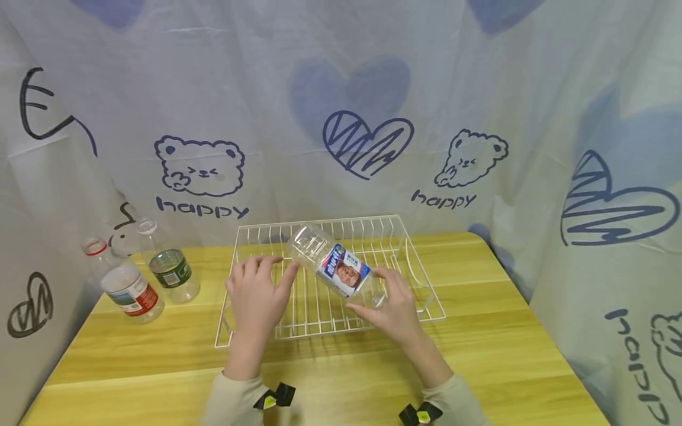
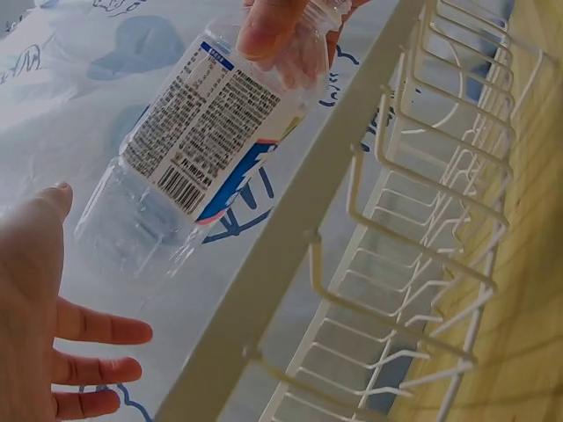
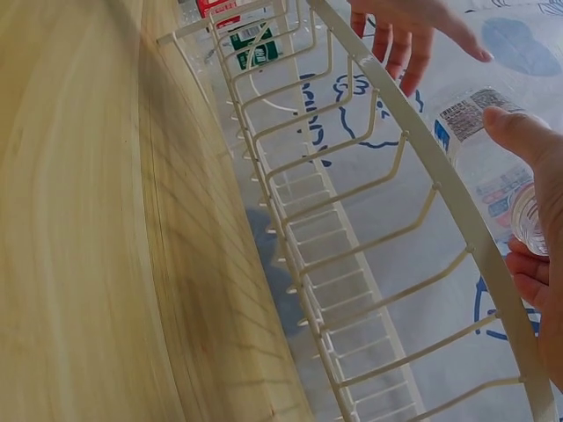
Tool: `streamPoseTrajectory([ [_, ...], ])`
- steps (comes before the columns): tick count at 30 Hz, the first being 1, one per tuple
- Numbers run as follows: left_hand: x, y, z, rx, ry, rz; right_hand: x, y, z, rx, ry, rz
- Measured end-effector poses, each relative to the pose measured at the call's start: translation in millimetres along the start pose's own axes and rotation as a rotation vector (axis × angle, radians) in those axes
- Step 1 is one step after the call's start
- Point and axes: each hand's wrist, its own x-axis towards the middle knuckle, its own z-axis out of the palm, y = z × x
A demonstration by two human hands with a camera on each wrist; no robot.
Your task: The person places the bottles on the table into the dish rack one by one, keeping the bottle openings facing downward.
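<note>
Your right hand (image 1: pixel 391 307) grips a clear plastic bottle (image 1: pixel 330 260) by its neck end, thumb on one side and fingers on the other. The bottle is held in the air above a white wire rack (image 2: pixel 297 211), tilted, with its neck toward your right hand and its base slanting up toward your left. Its label (image 1: pixel 345 270) is blue and white with a portrait printed on it; from your left wrist you see the label's other side, dense small print and a barcode. Your right hand partly covers the neck, so the mouth is hard to make out.

Your left hand (image 1: pixel 258 296) holds nothing: its fingers are spread and its thumb is extended, just beside the base end of the bottle, over the left part of the rack.

The rack sits on a yellowish wood-grain desk (image 1: pixel 479 319). To its left, two more clear bottles stand side by side on the desk: one with a red ring at its neck and a red label (image 1: pixel 130 290), the other with a green label (image 1: pixel 170 269). Behind hangs a pale curtain (image 1: pixel 266 89) printed with blue hearts, bear faces and the word "happy".
</note>
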Motion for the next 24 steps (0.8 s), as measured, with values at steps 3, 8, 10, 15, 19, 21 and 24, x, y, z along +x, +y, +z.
streamPoseTrajectory([
  [3, 3.7, 3.4, 3.2, -0.01, -0.04, -0.043, -0.6, -1.2, 1.3, 0.01, 0.004, 0.005],
  [8, 7.8, 7.8, 6.9, -0.028, -0.047, -0.076, -0.4, -3.0, 3.8, 0.025, -0.006, 0.014],
  [10, 9.1, 9.9, 8.3, -0.046, -0.04, -0.084, -0.2, -3.3, 4.8, 0.026, -0.016, 0.013],
  [15, 11.9, 15.9, 12.4, -0.092, -0.011, -0.109, 0.7, -3.6, 5.2, 0.006, -0.023, -0.004],
  [19, 15.8, 21.2, 13.8, -0.123, 0.016, -0.121, 3.1, -4.2, 5.6, -0.023, -0.007, -0.032],
  [21, 17.8, 23.2, 14.2, -0.14, 0.028, -0.127, 4.3, -5.8, 6.6, -0.028, -0.003, -0.027],
  [24, 20.2, 26.1, 14.5, -0.18, 0.045, -0.138, 5.2, -9.1, 9.0, -0.036, -0.01, -0.003],
])
